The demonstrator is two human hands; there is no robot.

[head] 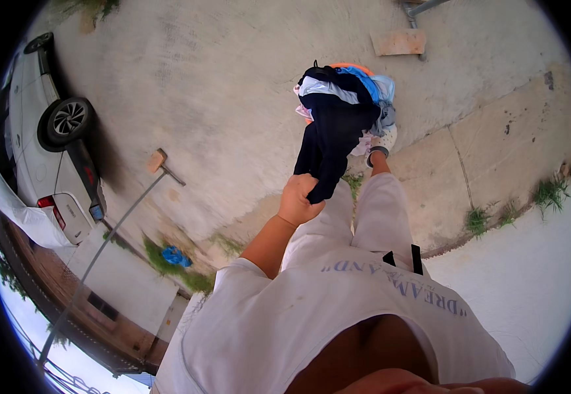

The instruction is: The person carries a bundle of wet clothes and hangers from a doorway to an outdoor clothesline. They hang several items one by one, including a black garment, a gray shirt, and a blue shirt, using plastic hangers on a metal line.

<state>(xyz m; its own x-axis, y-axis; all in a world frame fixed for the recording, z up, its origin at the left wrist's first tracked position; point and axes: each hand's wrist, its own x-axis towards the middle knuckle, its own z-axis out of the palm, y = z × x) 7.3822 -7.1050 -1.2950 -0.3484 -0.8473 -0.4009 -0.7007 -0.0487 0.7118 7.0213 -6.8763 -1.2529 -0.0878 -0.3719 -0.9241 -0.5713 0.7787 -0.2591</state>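
Observation:
My left hand (301, 199) is closed around one end of a dark navy garment (337, 130). The garment stretches away from my fist onto a heap of clothes. Light blue cloth (384, 87), grey cloth (387, 115) and a pale shiny piece show in that heap, along with some pink and white cloth. Behind the heap curves the orange rim (352, 65) of a container, mostly hidden under the clothes. My right hand is out of view.
A brick (156, 160) rests by the foot of a long metal pole (113, 231) at left. Another brick (399, 42) lies by metal pipes at the top. A parked white car (39, 162) stands far left. Blue plastic (176, 256) lies in grass. A pale wall (521, 276) runs at right.

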